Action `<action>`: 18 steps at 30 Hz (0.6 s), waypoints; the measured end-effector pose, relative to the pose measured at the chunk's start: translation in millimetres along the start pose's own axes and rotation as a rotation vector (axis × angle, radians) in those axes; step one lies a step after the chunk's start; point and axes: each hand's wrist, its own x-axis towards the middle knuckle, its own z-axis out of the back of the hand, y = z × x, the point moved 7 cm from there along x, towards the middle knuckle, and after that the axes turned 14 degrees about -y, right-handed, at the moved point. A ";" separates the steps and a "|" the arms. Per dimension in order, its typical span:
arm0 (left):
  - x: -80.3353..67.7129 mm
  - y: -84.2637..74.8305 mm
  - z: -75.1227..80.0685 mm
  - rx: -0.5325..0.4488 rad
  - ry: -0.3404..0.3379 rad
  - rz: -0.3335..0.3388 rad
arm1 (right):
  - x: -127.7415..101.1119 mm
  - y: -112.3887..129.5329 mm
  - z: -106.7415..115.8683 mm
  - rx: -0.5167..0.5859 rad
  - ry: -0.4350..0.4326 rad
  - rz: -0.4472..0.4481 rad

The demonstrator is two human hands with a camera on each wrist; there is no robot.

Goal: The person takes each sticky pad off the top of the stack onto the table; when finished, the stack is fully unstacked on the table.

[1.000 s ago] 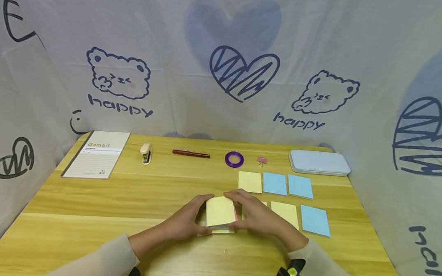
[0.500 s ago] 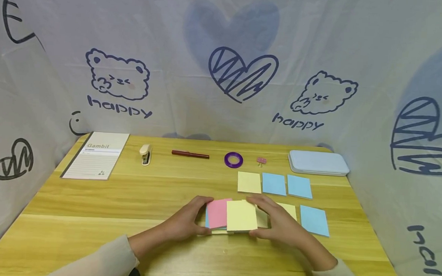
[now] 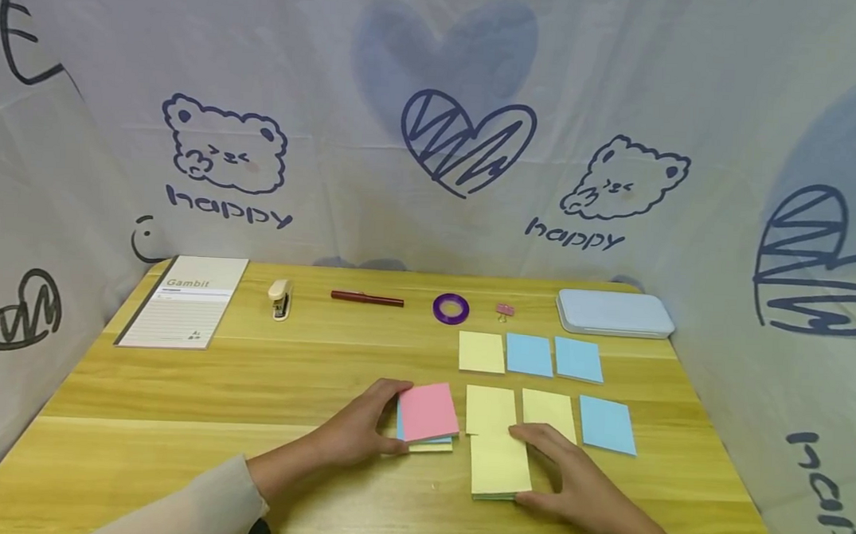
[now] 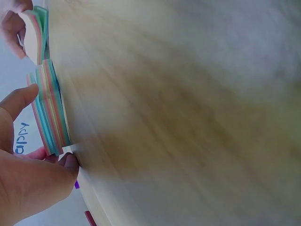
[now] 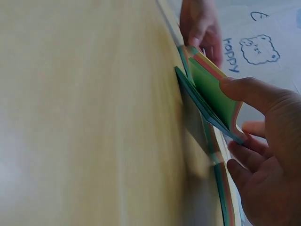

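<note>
My left hand grips a thick stack of sticky notes with a pink sheet on top, lying on the wooden table. Just right of it, my right hand pinches a thinner yellow-topped pad, fingers at its far edge and thumb at its near edge. In the right wrist view the pad is tilted, one edge off the table, held between thumb and fingers. In the left wrist view the multicoloured stack sits between my thumb and fingers.
Single notes lie in two rows behind the pad: yellow, blue, blue, then yellow, yellow, blue. Along the back are a notebook, stapler, red pen, purple tape ring, pink clip and pale blue case.
My right hand lifted a yellow-topped part off the stack and carried it right and toward the near edge. A pink sheet now tops the stack under my left hand, which stayed put.
</note>
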 end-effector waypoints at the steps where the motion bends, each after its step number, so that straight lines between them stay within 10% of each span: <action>1: 0.0 0.7 -0.3 0.001 0.001 0.002 | -2.1 1.4 -1.3 -0.003 0.002 0.008; 18: -0.3 1.5 -0.7 -0.001 0.005 0.008 | -20.1 9.2 -22.3 -0.058 0.088 0.045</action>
